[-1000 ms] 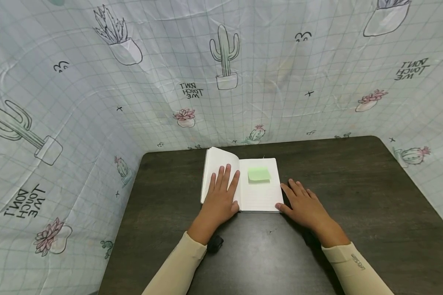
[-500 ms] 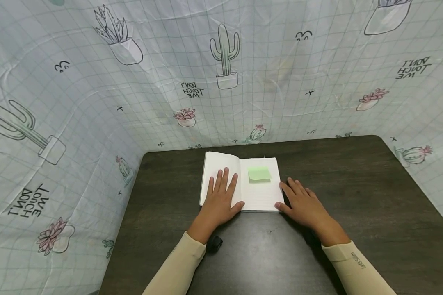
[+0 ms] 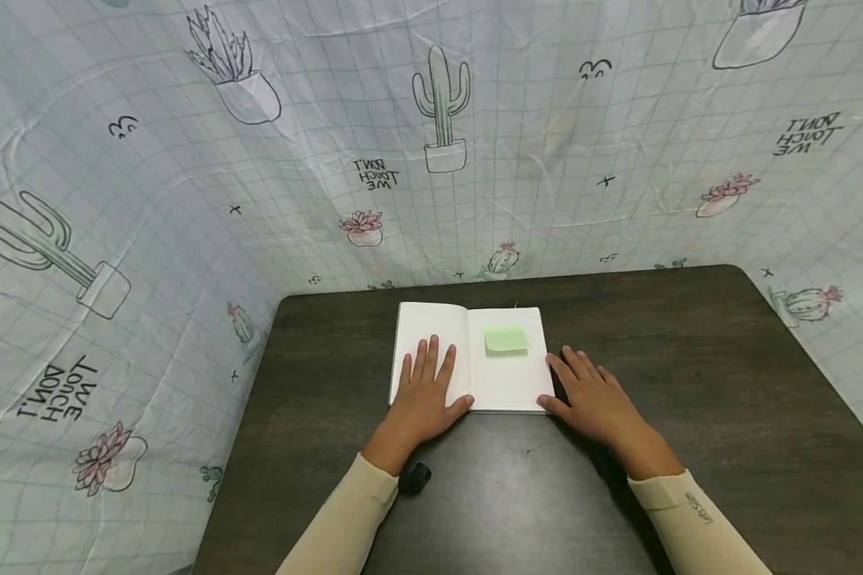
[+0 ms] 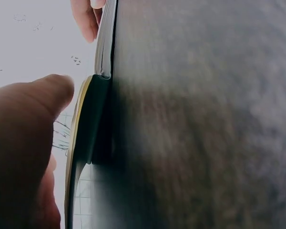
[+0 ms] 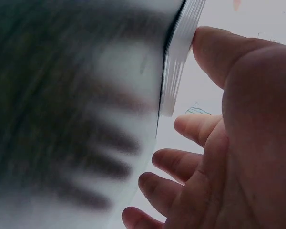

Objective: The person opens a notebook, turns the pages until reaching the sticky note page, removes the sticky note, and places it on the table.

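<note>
An open notebook lies on the dark table, its white pages spread. On its right page is a pale green sticky note. My left hand rests flat on the left page with fingers spread and the thumb near the spine. Seen from low down in the left wrist view, the notebook's dark cover rises a little at the left thumb. My right hand lies beside the right edge, its thumb touching the page corner. The page edges show next to that thumb in the right wrist view.
The dark wooden table extends around the notebook. A small black object is under the left wrist. Behind and at both sides hangs a white grid curtain printed with cacti.
My left hand has slid down the left page toward me, and that page side has flattened from its raised tilt. The left thumb has spread toward the spine. My right hand has stayed put.
</note>
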`<action>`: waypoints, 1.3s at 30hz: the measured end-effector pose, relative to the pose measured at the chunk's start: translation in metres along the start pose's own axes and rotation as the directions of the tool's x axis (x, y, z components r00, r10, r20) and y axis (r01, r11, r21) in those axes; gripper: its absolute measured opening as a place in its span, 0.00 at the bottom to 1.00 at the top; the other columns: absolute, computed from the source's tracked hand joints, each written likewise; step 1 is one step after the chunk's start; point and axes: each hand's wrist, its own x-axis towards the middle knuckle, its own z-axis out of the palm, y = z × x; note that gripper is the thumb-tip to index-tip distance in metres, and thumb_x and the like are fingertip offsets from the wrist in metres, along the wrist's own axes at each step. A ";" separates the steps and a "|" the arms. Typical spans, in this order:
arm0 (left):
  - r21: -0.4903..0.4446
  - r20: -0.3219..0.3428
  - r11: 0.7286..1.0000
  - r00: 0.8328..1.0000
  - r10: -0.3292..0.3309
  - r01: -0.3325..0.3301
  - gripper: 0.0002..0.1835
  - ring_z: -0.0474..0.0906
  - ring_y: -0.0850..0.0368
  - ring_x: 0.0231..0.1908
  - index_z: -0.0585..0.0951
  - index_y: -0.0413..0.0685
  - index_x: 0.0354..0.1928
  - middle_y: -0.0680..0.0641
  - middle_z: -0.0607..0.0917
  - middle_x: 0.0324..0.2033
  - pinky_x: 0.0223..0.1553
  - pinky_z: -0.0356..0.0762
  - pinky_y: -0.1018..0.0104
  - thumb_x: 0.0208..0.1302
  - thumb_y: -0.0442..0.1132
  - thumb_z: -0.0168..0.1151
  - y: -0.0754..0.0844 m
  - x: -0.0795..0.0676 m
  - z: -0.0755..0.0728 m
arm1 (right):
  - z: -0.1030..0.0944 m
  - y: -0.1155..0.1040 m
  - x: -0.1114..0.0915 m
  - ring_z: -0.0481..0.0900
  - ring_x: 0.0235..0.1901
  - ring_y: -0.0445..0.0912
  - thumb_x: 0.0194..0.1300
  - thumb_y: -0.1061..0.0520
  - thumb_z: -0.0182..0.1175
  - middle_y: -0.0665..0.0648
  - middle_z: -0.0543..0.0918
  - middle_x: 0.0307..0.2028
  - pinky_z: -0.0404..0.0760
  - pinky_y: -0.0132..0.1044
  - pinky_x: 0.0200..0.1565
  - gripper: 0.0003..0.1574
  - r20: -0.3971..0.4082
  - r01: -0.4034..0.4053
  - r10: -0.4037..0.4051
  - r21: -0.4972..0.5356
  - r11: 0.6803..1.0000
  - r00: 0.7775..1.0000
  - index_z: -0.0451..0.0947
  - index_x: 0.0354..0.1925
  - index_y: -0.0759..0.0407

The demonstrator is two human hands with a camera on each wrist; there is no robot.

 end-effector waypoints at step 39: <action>-0.107 0.176 0.988 0.980 -0.088 0.108 0.51 0.24 0.45 0.86 0.40 0.56 0.89 0.45 0.31 0.87 0.83 0.28 0.39 0.79 0.77 0.36 -0.001 -0.007 0.013 | -0.024 -0.011 0.026 0.56 0.81 0.70 0.71 0.35 0.71 0.71 0.58 0.83 0.61 0.76 0.73 0.58 -0.019 0.068 -0.070 -0.088 0.994 0.997 0.59 0.85 0.58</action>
